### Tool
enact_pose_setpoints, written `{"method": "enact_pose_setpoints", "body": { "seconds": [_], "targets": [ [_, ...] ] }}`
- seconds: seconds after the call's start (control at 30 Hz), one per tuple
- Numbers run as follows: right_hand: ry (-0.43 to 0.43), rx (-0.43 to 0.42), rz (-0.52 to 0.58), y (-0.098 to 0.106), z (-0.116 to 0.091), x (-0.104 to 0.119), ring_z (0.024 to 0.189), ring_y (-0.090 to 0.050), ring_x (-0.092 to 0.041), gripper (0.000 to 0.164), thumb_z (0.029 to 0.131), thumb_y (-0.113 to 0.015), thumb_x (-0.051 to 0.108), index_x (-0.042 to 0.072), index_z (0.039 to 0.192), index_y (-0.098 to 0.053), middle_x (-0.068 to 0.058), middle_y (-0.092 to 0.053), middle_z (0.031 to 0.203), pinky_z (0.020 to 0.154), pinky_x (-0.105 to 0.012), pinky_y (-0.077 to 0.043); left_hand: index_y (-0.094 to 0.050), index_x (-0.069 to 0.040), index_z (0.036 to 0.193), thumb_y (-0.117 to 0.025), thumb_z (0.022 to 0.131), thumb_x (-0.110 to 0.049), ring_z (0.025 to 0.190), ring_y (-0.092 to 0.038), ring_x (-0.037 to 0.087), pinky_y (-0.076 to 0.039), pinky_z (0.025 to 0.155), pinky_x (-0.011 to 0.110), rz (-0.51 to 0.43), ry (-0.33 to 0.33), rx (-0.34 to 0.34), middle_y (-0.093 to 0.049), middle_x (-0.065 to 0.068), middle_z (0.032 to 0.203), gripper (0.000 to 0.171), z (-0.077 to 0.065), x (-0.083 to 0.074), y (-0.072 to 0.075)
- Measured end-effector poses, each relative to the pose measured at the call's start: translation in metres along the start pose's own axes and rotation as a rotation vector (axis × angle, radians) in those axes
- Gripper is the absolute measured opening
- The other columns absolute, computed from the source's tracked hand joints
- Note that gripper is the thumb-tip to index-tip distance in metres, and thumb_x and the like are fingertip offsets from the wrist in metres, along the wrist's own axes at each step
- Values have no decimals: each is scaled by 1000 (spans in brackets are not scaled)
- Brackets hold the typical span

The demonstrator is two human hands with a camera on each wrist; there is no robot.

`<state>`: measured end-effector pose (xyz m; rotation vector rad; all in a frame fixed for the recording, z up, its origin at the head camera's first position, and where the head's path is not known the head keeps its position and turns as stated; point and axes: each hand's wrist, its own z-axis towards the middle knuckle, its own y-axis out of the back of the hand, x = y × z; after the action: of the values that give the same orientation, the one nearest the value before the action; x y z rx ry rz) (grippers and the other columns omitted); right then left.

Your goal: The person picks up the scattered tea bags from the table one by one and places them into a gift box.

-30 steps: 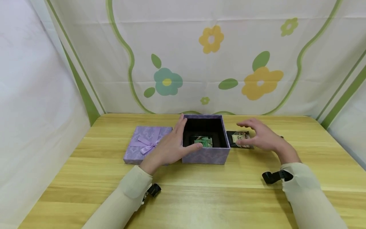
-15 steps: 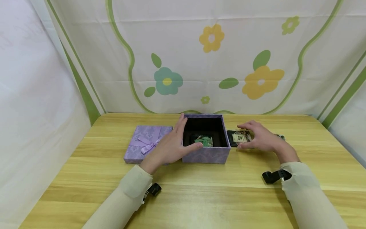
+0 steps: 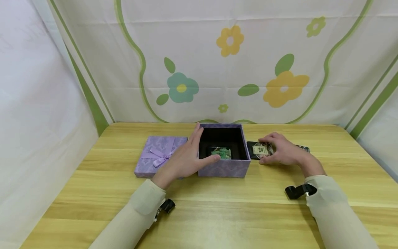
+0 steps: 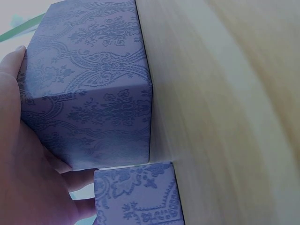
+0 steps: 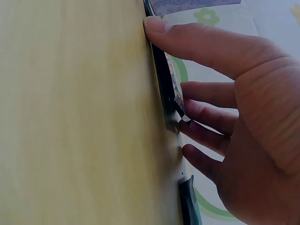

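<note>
The purple patterned gift box (image 3: 222, 169) stands without its lid, black inside, with a small green-printed packet (image 3: 221, 153) lying in it. Across the box's near left corner lies my left hand (image 3: 185, 155), fingers straight along the left side and thumb over the front rim. My right hand (image 3: 284, 150) holds a flat black packet with a cream label (image 3: 260, 150) by its edges, thumb on the near edge and curled fingertips at the far one. In the right wrist view this packet (image 5: 164, 77) lies close along the tabletop.
Left of the box is the purple lid (image 3: 157, 152) with a ribbon bow, partly behind my left hand. Another dark packet (image 3: 304, 148) shows just beyond my right wrist. A flowered cloth (image 3: 199, 69) hangs behind the wooden table (image 3: 217, 214).
My right hand has moved slightly right over the black packet, and its thumb and fingers have closed onto the edges. More of the cream label shows. My left hand and the box stay put.
</note>
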<state>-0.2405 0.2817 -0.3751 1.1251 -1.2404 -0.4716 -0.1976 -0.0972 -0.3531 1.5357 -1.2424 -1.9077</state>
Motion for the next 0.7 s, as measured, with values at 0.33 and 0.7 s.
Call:
{"method": "enact_pose_setpoints", "body": {
  "seconds": [0.33,0.7],
  "targets": [
    [-3,2,-14,0,0,1,137,-43,-46,81,88,-87,42,2,151,-57,-25,-46,147,111,-69,-39,6,-33,172,-48,87,-93,146,-55,33,-58,91,49,7,-4,-2,21,-24,173,118,0,0,-1],
    [2,-13,-9,2,0,-3,137,-45,-44,82,87,-88,47,4,150,-58,-23,-53,146,112,-68,-40,6,-32,172,-50,88,-91,144,-57,34,-58,92,50,2,-9,-4,20,-22,174,116,1,1,-1]
  ]
}}
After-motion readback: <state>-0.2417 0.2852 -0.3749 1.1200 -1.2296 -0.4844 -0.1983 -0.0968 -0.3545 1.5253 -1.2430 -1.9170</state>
